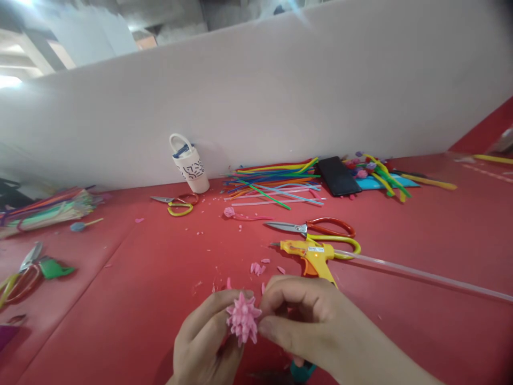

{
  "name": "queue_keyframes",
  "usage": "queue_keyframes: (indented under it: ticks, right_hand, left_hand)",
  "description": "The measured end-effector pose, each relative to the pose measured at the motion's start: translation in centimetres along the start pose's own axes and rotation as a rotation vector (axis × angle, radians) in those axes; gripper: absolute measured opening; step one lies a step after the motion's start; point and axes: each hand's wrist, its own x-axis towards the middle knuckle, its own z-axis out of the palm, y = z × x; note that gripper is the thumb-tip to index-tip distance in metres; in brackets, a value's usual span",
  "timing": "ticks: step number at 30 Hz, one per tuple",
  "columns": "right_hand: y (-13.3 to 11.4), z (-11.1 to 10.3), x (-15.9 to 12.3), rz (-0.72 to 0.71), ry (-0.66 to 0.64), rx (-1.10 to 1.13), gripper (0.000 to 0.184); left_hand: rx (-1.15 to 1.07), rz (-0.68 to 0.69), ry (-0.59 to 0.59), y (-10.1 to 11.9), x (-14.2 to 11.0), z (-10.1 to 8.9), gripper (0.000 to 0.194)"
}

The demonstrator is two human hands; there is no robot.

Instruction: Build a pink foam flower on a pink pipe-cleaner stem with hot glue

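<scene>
A pink spiky flower (243, 319) made of small pointed petals is between my hands. My left hand (206, 334) is closed around it from the left and below, its fingers wrapped near the base. At the flower's right edge my right hand (308, 315) has thumb and fingertips pinched together; whatever lies between them is too small or hidden to make out. Loose pink petals (257, 268) lie on the red table just beyond my hands. A yellow glue gun (310, 252) rests past my right hand, with a long clear glue stick (417, 275) trailing from its back.
Scissors (288, 228) lie against the glue gun; another pair (176, 203) is near a white tumbler (191, 168). Coloured pipe cleaners (272, 179), a black phone (339, 176) and a pink flower on a stem (230, 212) lie farther back. More scissors (30, 270) are at left.
</scene>
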Motion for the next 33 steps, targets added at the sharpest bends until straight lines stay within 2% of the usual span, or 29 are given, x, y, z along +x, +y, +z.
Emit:
queue_keyframes:
  ticks: [2,4,5,7,14,24,28,33]
  right_hand:
    - [-0.1,0.0,-0.1,0.008,-0.013,0.001,0.009]
    - [-0.3,0.0,-0.2,0.000,-0.020,0.003,0.010]
    - [-0.4,-0.1,-0.2,-0.011,-0.023,-0.001,0.010]
    - [-0.6,-0.1,-0.3,-0.032,-0.024,-0.020,0.010]
    - [-0.4,0.1,-0.4,-0.036,-0.001,-0.108,0.009]
    - [-0.5,0.1,-0.4,-0.085,0.002,-0.079,0.012]
    - [-0.7,0.1,-0.4,-0.089,-0.002,-0.065,0.014]
    - [-0.7,0.0,-0.5,-0.094,-0.005,-0.064,0.014]
  left_hand:
    - [0.023,0.131,-0.039,-0.5,0.2,-0.3,0.026]
    - [0.060,0.316,-0.174,-1.0,0.5,-0.7,0.026]
    - [0.079,0.384,-0.195,-1.3,0.6,-0.9,0.023]
    - [0.121,0.431,-0.226,-1.8,0.8,-1.2,0.020]
    - [0.118,0.416,-0.204,-2.3,0.6,-1.3,0.019]
    - [0.092,0.441,-0.205,-1.8,0.7,-1.0,0.016]
    - [0.116,0.464,-0.173,-2.0,0.5,-1.1,0.018]
    - [0.112,0.463,-0.194,-2.3,0.3,-1.1,0.016]
